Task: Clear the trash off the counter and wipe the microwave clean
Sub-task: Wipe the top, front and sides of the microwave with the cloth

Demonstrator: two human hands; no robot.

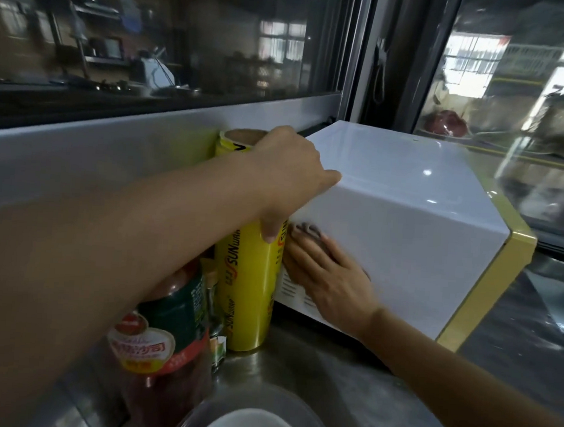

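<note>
Dull steel counter below dark glass windows. Glossy white box-shaped microwave with yellow front trim, right of the fingers. Tall yellow cling-film roll just beside its side; left hand curls round the roll's top. Right hand, fingers straight, presses a grey cloth flat on the microwave's side.

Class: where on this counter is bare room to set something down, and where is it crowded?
Bare counter lies in front of the microwave, right of the yellow wrap roll. Crowded: the roll stands tight against the microwave's side, with the sauce bottle and bowl close by.
</note>
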